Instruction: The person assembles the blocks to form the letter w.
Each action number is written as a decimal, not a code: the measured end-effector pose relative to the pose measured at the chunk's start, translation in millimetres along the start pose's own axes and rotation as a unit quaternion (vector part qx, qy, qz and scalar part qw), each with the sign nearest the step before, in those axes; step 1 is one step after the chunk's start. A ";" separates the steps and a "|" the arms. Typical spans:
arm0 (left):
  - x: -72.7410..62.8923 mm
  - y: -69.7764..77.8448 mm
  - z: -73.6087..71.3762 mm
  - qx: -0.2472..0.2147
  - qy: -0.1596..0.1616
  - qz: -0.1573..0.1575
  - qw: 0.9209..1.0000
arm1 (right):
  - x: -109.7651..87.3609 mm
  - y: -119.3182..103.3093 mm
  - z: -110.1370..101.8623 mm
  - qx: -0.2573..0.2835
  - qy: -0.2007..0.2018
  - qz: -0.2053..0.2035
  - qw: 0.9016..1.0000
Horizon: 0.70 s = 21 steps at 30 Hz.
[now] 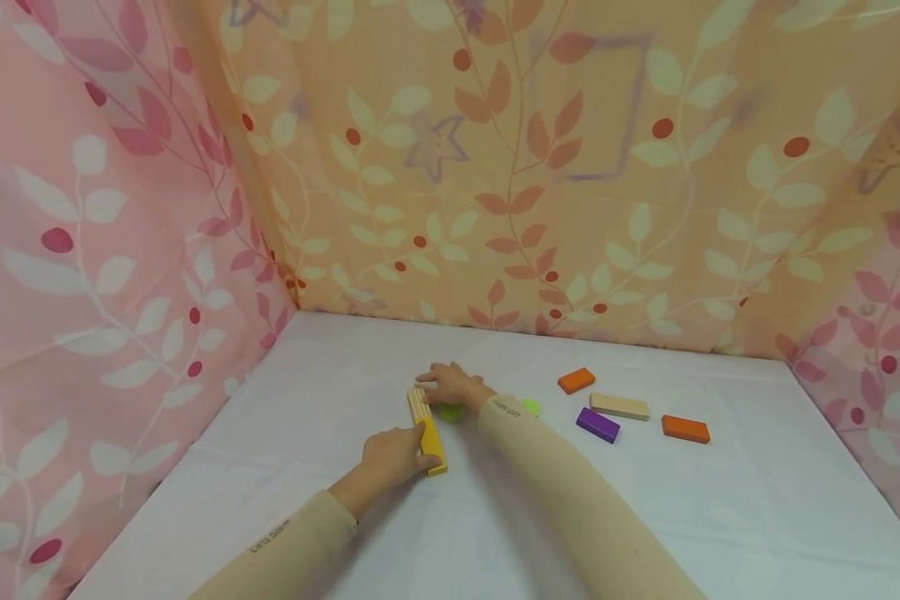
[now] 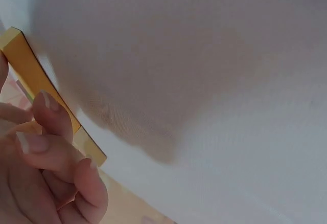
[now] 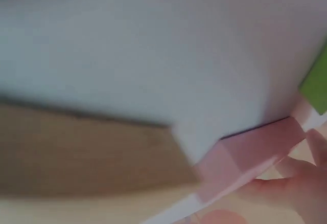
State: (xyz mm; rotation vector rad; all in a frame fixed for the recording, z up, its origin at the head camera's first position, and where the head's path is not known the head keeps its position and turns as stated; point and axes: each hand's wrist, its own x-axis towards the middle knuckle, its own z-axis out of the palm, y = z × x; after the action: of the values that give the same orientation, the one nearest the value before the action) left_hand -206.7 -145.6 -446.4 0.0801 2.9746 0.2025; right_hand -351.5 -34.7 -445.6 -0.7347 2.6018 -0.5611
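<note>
In the head view my left hand (image 1: 393, 457) grips the yellow blocks (image 1: 433, 446), its thumb at the near end. Pale wooden blocks (image 1: 417, 404) continue the row at the far end, showing narrow stripes. The left wrist view shows the fingers (image 2: 53, 150) beside the yellow block (image 2: 38, 75). My right hand (image 1: 453, 385) reaches over to the far end of the pale blocks, fingers spread. Beneath it lies a green block (image 1: 452, 412). A pink block (image 3: 250, 155) is beside the fingers in the right wrist view, and a blurred wooden block (image 3: 87, 155) is closer.
To the right lie a purple block (image 1: 597, 425), a pale wooden block (image 1: 619, 407), an orange block (image 1: 576, 381) and another orange block (image 1: 686, 429). A light green block (image 1: 531, 407) shows past my right sleeve. Patterned cloth (image 1: 390, 192) hangs around the white table (image 1: 720, 517).
</note>
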 end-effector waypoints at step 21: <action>28.4 -14.2 -3.1 -0.049 -0.002 0.012 0.999 | -58.1 17.8 3.4 -0.046 0.063 0.014 0.997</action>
State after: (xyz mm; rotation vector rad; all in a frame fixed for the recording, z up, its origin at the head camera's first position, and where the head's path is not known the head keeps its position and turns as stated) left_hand -235.8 -158.2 -449.7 0.1056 2.9550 0.3488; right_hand -311.2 10.8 -442.5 -0.7121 2.7661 -0.4983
